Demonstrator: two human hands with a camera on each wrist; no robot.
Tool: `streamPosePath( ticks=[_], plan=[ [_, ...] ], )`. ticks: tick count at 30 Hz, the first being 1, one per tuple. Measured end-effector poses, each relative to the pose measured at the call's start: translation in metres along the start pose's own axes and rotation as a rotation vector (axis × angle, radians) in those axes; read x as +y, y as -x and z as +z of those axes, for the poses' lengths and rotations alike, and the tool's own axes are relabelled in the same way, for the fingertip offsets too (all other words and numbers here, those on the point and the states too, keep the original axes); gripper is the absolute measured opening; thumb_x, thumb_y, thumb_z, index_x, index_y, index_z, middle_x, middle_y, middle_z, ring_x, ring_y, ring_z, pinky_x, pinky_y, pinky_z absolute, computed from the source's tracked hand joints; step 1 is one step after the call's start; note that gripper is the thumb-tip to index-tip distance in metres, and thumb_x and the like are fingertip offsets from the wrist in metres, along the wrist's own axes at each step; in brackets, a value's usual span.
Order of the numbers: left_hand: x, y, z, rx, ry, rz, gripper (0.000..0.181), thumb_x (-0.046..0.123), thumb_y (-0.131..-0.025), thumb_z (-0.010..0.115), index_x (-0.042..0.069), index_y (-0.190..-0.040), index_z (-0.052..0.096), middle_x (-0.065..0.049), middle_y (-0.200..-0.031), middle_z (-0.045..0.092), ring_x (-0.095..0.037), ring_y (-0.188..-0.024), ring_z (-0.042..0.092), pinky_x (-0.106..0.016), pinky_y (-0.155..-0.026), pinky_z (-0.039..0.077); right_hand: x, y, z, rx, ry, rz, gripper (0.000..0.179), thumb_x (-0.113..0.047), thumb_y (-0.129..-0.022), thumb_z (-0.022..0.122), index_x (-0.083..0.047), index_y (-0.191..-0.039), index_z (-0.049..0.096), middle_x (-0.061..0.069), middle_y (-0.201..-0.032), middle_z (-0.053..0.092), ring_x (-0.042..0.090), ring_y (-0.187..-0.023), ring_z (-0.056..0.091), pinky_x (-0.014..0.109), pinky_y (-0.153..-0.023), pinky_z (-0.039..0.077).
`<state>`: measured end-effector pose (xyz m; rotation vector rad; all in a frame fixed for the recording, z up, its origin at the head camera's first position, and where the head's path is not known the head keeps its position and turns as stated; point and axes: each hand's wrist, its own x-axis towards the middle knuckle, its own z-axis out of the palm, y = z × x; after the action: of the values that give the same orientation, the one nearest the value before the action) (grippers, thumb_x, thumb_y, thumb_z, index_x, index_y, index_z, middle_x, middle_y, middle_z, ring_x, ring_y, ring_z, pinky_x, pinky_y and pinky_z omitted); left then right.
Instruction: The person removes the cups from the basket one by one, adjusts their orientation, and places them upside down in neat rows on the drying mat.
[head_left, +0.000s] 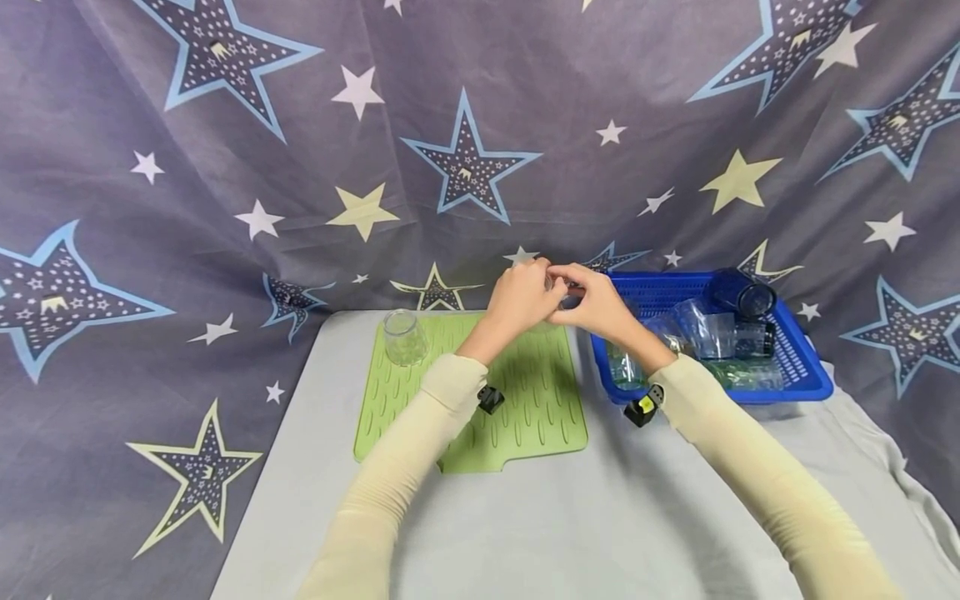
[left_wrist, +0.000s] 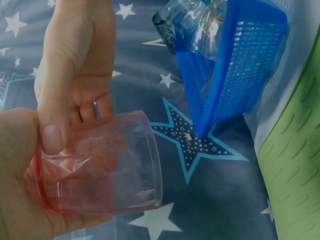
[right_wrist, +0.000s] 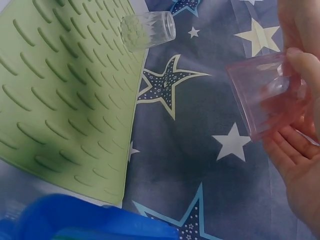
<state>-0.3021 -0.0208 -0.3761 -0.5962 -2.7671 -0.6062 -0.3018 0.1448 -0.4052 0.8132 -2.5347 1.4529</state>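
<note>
Both hands hold a see-through pink tumbler (left_wrist: 110,165) above the far edge of the green draining mat (head_left: 525,417). My left hand (head_left: 519,293) cups its base end in the left wrist view. From the other side my right hand (head_left: 596,304) grips the same tumbler, with its thumb on the wall. The open rim (right_wrist: 241,102) points away from the palms in the right wrist view. In the head view the fingers hide most of it. A clear glass (head_left: 405,337) stands on the mat's far left corner, narrower end up.
A blue plastic basket (head_left: 813,385) stands right of the mat. Inside lie several clear and greenish glasses and a dark blue glass (head_left: 753,298). A white cloth (head_left: 570,533) covers the table, and a star-patterned curtain (head_left: 300,192) hangs close behind.
</note>
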Motion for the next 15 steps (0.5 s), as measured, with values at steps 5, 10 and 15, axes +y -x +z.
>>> streamPosePath(
  ticks=[5, 10, 15],
  plan=[
    [-0.005, -0.001, -0.003, 0.022, 0.019, -0.016, 0.024, 0.027, -0.098, 0.054, 0.007, -0.093, 0.067, -0.007, -0.081, 0.065, -0.023, -0.066, 0.062, -0.036, -0.062, 0.054, 0.001, -0.001, -0.01, -0.017, 0.002, -0.029, 0.063, -0.006, -0.079, 0.086, 0.001, -0.136, 0.061, 0.02, -0.13, 0.065, 0.036, -0.119, 0.063, 0.052, -0.103, 0.052],
    [-0.017, -0.001, -0.006, 0.031, 0.02, -0.029, 0.024, 0.026, -0.099, 0.055, 0.007, -0.091, 0.068, -0.006, -0.083, 0.065, -0.02, -0.067, 0.062, -0.034, -0.062, 0.053, 0.003, 0.0, -0.027, -0.062, 0.084, -0.033, 0.064, -0.014, -0.08, 0.087, -0.001, -0.136, 0.061, 0.019, -0.128, 0.065, 0.036, -0.121, 0.061, 0.053, -0.104, 0.05],
    [-0.034, 0.003, -0.006, 0.046, -0.001, -0.058, 0.025, 0.026, -0.098, 0.053, 0.01, -0.081, 0.061, -0.007, -0.081, 0.061, -0.023, -0.068, 0.06, -0.037, -0.062, 0.052, 0.006, 0.001, -0.046, -0.104, 0.174, -0.055, 0.061, -0.015, -0.081, 0.086, -0.002, -0.135, 0.062, 0.019, -0.13, 0.065, 0.036, -0.122, 0.061, 0.054, -0.104, 0.05]
  ],
)
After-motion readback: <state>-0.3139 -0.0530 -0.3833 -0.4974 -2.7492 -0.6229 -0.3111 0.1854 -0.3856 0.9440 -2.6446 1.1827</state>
